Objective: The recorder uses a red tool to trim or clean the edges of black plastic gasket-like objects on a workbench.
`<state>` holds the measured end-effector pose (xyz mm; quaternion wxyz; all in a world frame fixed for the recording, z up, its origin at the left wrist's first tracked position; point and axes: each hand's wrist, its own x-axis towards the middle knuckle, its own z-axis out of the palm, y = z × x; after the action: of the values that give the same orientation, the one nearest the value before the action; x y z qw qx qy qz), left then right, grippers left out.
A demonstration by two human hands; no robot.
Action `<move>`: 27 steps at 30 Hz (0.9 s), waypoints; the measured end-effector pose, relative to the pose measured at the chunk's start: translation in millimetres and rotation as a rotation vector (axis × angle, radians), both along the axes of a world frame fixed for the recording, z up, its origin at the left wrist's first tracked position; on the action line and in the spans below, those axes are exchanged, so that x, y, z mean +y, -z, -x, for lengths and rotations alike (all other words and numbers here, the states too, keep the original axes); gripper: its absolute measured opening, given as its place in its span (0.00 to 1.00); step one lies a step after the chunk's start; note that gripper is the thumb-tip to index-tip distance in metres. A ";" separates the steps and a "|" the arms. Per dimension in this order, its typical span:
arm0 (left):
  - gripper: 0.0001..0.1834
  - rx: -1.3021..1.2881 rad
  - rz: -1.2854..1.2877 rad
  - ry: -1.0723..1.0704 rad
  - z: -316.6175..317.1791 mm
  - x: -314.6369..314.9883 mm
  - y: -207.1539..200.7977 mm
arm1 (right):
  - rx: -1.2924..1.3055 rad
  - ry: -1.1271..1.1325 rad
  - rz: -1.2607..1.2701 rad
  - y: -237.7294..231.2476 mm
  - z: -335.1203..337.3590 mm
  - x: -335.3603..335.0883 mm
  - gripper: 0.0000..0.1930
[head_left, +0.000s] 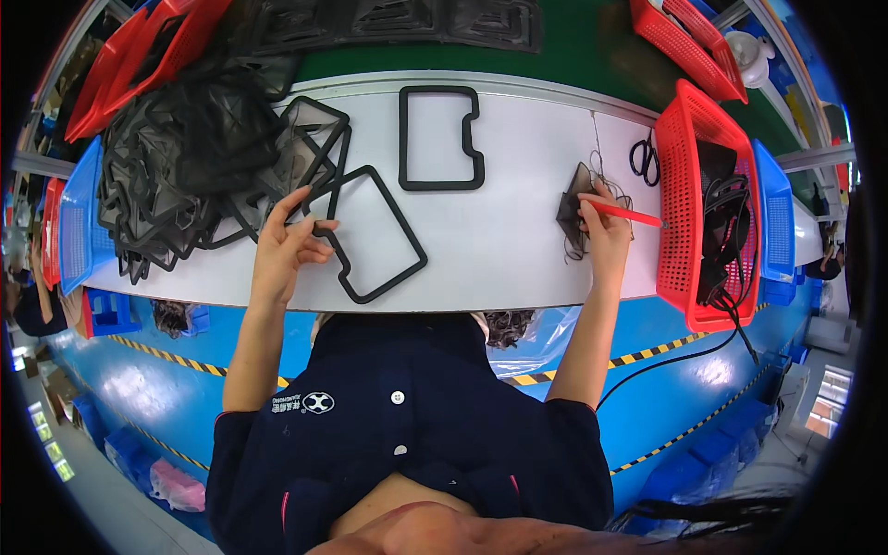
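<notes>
My left hand [289,248] has its fingers closed at the notched left side of a black rectangular frame [400,215], which lies tilted on the white table. In my right hand [606,236] is a slim red pen-like tool [624,213], its far end toward the red basket; what kind of tool it is I cannot tell. Beneath and beside the right fingers sits a scrap of dark mesh [568,211] with loose threads around it. Another notched black frame [404,139] rests flat at the table's middle. Left of my left hand rises a heap of black mesh-filled frames [194,148].
Black scissors [645,162] lie by a red basket [678,203] holding dark pieces and cords. Blue bins flank the table, left [83,227] and right [775,217]. Beyond its far edge runs a green surface [592,69] carrying black moulded sheets [398,20]. More red baskets stand at both far corners.
</notes>
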<state>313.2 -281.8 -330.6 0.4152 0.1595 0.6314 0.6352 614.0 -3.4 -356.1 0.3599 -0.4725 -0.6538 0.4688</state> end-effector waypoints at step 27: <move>0.26 0.197 -0.200 0.142 -37.0 37.2 -50.2 | -0.201 -0.829 0.018 -58.3 130.2 -125.0 0.14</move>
<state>350.1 -244.6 -280.4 0.3771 0.3060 0.5897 0.6453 483.8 -128.5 -297.8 0.0715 -0.2163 -0.8160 0.5312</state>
